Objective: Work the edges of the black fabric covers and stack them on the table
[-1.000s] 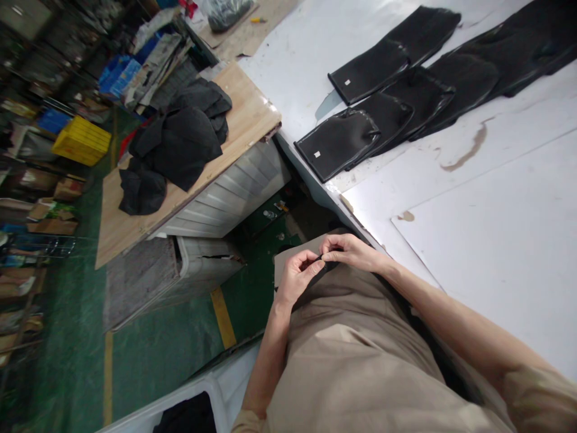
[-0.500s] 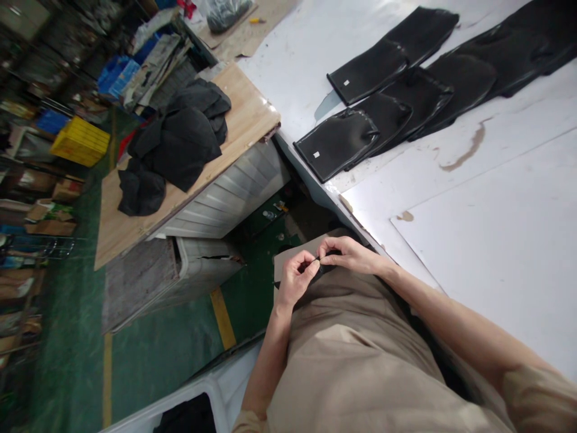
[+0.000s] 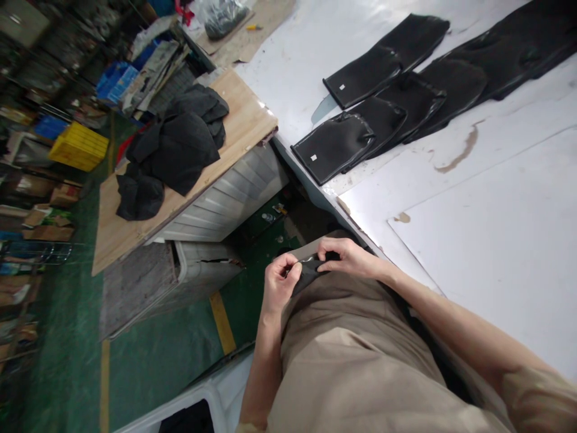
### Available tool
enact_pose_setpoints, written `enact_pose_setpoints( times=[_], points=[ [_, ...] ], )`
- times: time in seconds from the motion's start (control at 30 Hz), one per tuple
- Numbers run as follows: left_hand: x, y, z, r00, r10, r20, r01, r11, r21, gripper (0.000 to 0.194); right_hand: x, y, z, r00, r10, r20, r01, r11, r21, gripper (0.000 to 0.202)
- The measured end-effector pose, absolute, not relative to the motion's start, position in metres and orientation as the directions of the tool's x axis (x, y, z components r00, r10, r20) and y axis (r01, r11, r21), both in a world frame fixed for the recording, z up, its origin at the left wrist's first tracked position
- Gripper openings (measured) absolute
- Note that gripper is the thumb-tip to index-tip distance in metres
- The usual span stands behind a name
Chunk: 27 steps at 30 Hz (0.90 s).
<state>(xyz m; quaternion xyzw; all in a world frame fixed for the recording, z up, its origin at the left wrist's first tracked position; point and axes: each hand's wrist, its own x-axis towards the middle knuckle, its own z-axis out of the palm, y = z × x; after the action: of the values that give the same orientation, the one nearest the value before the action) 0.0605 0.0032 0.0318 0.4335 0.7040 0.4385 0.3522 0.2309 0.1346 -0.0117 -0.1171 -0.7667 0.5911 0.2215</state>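
Note:
My left hand [image 3: 280, 284] is closed in a pinch, thumb against fingers, on the edge of a black piece of material [image 3: 308, 275] in front of my waist. The fingers of my right hand [image 3: 346, 258] are curled at the other side of the same piece, with the black material between thumb and forefinger. A thin shiny line shows along its upper edge between the two hands. Both hands hide much of the piece, so its full shape cannot be made out. A beige apron [image 3: 351, 361] lies below and behind it.
Several overlapping black flat pieces [image 3: 342, 141] lie on the white table [image 3: 496, 240] at right. Black cloth pieces [image 3: 180, 144] are heaped on a wooden board [image 3: 247, 99] at left. Below are a white bin [image 3: 211, 391] with black material and the green floor [image 3: 166, 355].
My left hand has moved left, away from my right hand, and more of the black material shows between them. My right hand has stayed nearly in place, its fingertips slightly farther apart.

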Motion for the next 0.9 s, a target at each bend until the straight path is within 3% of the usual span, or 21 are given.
enact_pose_setpoints(
  times=[0.17,0.47,0.6,0.8,0.9],
  points=[
    [0.046,-0.005,0.034,-0.489,0.872,-0.015,0.268,0.167,0.949,0.026,0.232,0.14,-0.014,-0.851,0.479,0.215,-0.141,0.185,-0.972,0.029],
    [0.049,-0.005,0.03,-0.51,0.86,-0.007,0.268,0.166,0.949,0.026,0.233,0.139,-0.01,-0.835,0.542,0.097,-0.124,-0.014,-0.992,0.034],
    [0.052,-0.004,0.031,-0.5,0.865,-0.041,0.259,0.194,0.946,0.027,0.232,0.138,-0.004,-0.835,0.519,0.182,-0.148,0.108,-0.983,0.031],
    [0.062,-0.001,0.03,-0.418,0.908,-0.036,0.347,0.197,0.917,0.027,0.228,0.126,0.0,-0.805,0.475,0.355,-0.098,0.483,-0.87,0.027],
    [0.067,0.0,0.031,-0.361,0.932,-0.038,0.401,0.192,0.896,0.026,0.227,0.12,0.004,-0.806,0.472,0.357,-0.088,0.501,-0.861,0.025]
  ],
)
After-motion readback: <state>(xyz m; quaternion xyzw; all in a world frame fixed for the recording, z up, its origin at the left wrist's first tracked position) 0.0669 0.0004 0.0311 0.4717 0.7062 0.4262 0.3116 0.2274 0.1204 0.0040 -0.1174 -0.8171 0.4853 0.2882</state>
